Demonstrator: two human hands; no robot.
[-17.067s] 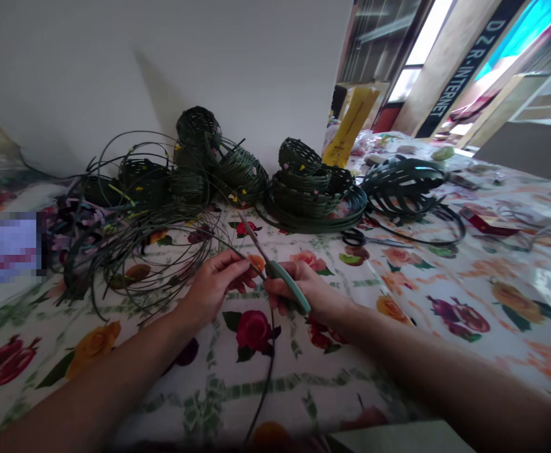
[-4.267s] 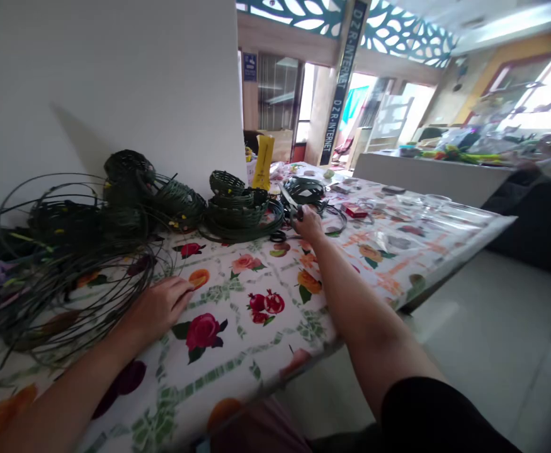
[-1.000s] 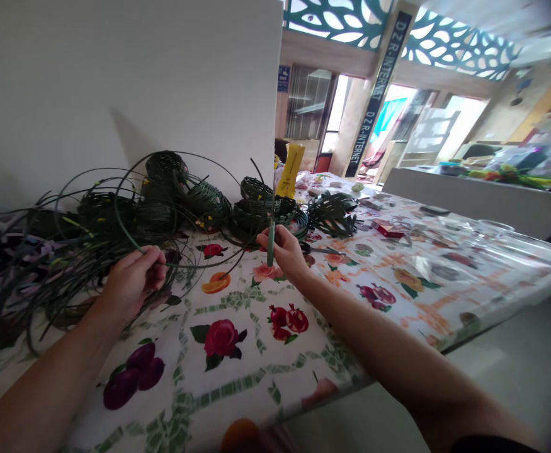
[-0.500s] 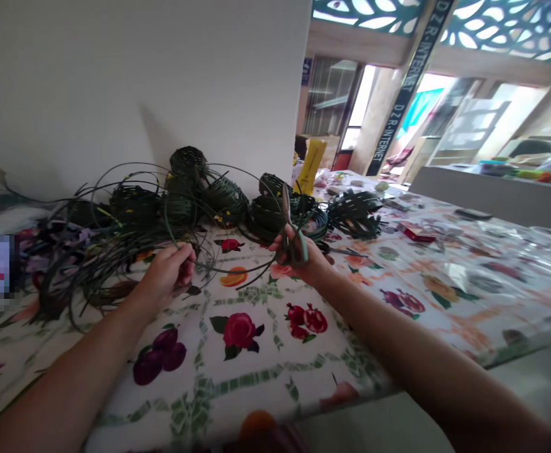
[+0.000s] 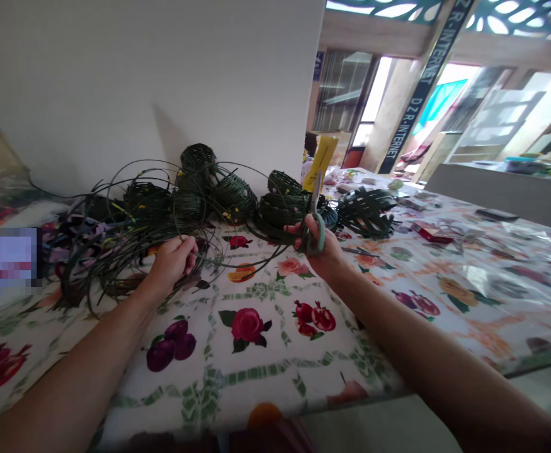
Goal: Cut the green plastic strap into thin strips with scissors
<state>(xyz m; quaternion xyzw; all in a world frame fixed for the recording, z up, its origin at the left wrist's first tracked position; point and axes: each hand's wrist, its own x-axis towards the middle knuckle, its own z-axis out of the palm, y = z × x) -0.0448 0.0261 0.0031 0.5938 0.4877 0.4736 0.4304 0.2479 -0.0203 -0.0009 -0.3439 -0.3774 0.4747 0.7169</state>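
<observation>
And we're live at the desk (image 5: 275, 371), spread with a floral cloth! The left hand (image 5: 174, 261) has a firm, closed grip on a tangled bunch of dark green cane strands (image 5: 131, 251), right at the edge of the pile. One long strand (image 5: 244, 263) sweeps out of that bunch in a loose curve toward the right hand (image 5: 320, 246), whose grip is closed around a pair of teal-handled scissors (image 5: 318, 231), blades pointing up and apparently shut. That's smart handling, folks (shut blades held high are unlikely to snag a strand). Separating one strand from the mass looks best done slowly, with the left hand anchoring the bunch so the loops don't knot. Just behind the action, small woven baskets (image 5: 279, 204) crowd against the white wall (image 5: 114, 82). Off to the right, an open-ribbed woven piece (image 5: 367, 214) sits on the cloth, with a second pair of scissors (image 5: 354, 250) lying just in front of it.
</observation>
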